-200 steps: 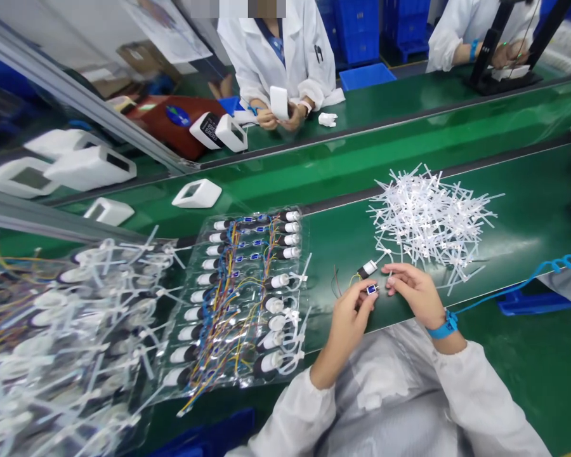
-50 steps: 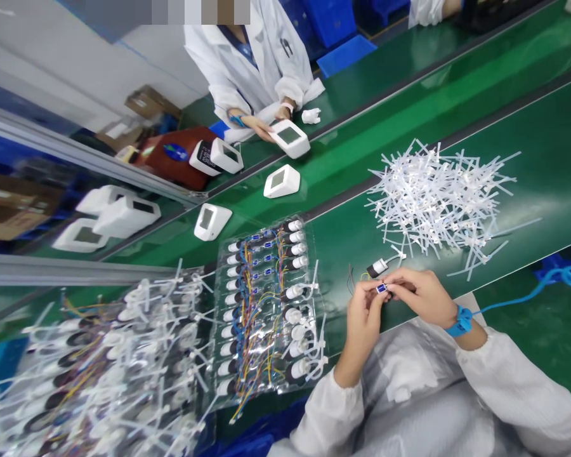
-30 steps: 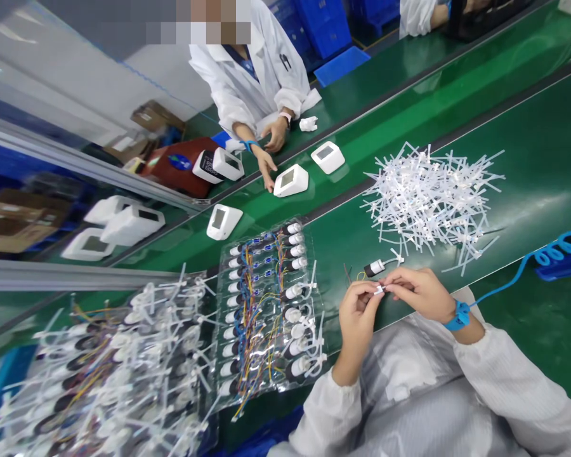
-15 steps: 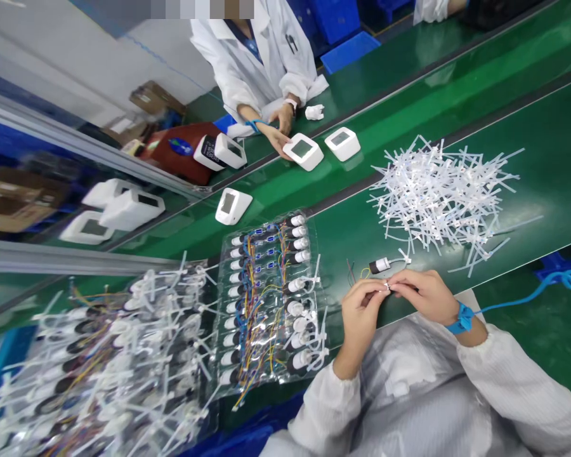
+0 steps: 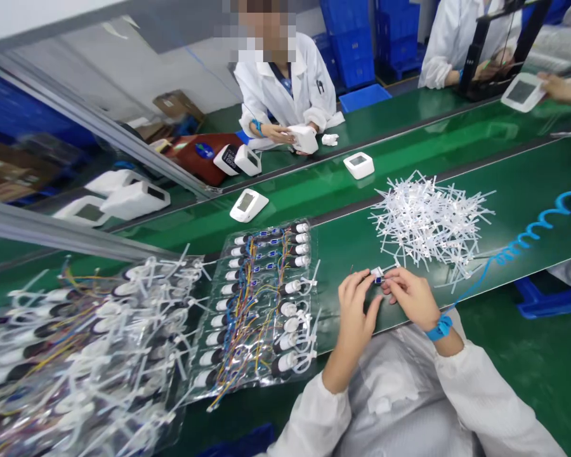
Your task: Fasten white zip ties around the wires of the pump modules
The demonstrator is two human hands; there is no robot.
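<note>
On the green table near its front edge, my left hand (image 5: 356,304) has its fingers spread over a small white and dark cylindrical part (image 5: 377,273), fingertips touching it. My right hand (image 5: 412,295), with a blue wrist strap (image 5: 440,327), is pinched at the right side of that part; what lies between its fingertips is too small to make out. Behind both hands is a loose pile of white plastic strips (image 5: 431,219). To the left, a clear tray (image 5: 266,298) holds rows of white and black cylinders with coloured wires.
More wired parts with white strips (image 5: 99,355) lie at the lower left. White devices with screens (image 5: 248,205) (image 5: 359,165) sit on the green belt. Across it a person in a white coat (image 5: 285,82) holds another device. A coiled blue cord (image 5: 533,231) runs to the right.
The view has shifted. My left fingers have spread from a pinch and lie on the cylindrical part, which was behind my hands. The person opposite has lifted a device from the belt.
</note>
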